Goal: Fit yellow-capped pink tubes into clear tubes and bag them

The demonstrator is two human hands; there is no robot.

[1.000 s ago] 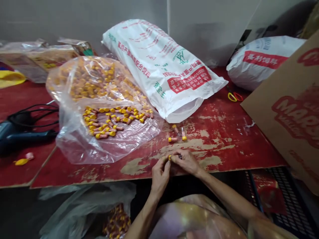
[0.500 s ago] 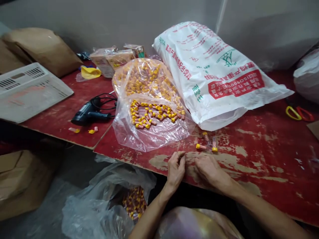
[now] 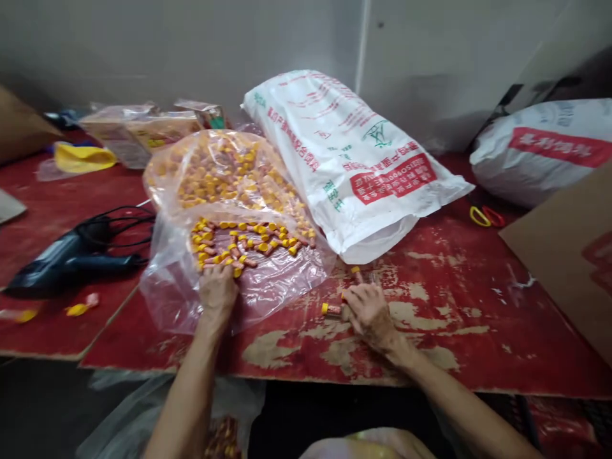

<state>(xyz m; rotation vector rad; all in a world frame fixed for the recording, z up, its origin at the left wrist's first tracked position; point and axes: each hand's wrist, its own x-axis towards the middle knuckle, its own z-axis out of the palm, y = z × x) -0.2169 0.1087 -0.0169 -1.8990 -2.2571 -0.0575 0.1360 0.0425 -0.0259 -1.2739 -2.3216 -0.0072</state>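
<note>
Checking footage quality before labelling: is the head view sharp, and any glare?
Head view: slightly soft throughout; sheen on the clear plastic bag partly veils the yellow-capped tubes; left hand and right hand are legible; soft shadow under the white sack.

Plain grey wall behind a worn red table, its paint flaking; dim light

Hands at yellow-capped tubes
</note>
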